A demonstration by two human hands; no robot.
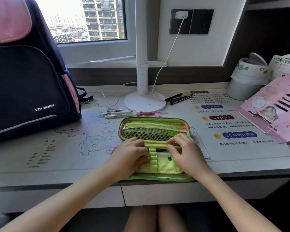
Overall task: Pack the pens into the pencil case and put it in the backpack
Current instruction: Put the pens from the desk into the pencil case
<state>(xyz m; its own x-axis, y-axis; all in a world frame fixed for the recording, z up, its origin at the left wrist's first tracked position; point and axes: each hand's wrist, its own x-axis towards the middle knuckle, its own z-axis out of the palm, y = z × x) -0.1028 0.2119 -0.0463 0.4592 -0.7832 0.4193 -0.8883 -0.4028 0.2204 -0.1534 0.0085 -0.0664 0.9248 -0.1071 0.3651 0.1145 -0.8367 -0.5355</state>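
Pencil case (pixel 155 131) open, mesh lid, both hands (pixel 132 154) on flap

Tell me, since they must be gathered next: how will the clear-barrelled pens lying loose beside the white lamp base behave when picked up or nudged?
The clear-barrelled pens look slim and round, so a nudge would probably roll them across the smooth desk mat. They appear stiff and light, likely easy to pinch up several at once. Their glossy barrels may be slightly slippery.

Both hands, left hand (pixel 131 154) and right hand (pixel 185 152), rest on the open green pencil case (pixel 155 129) at the desk's (pixel 65 158) edge (pens (pixel 117 113) lie beyond it), backpack (pixel 28 77) standing left.
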